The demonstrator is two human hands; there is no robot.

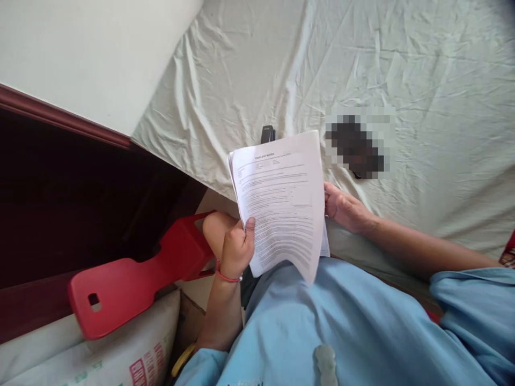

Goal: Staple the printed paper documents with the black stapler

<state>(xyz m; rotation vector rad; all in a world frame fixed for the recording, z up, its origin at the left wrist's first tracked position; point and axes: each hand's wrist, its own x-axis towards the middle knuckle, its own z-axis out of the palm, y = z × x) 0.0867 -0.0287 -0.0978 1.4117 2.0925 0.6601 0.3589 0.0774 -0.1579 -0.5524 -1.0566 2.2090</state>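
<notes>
A stack of printed sheets (281, 203) is held upright at a slant over my lap, its text side facing me. My left hand (239, 246) grips the lower left edge, thumb on the front page and fingers behind. At the right edge, my right hand (348, 209) has its fingers curled against the paper; the fingertips are partly hidden behind the page. The top sheet bows, and its lower right corner curls. Just beyond the upper edge, a black object (267, 134), perhaps a stapler, lies partly covered by the sheets.
A wrinkled pale cloth (434, 80) covers the surface ahead. A blurred-out dark item (356, 145) lies on it, right of the papers. On the left are a red plastic chair (112, 295), a printed white sack (132, 343) and dark wooden furniture (80, 198).
</notes>
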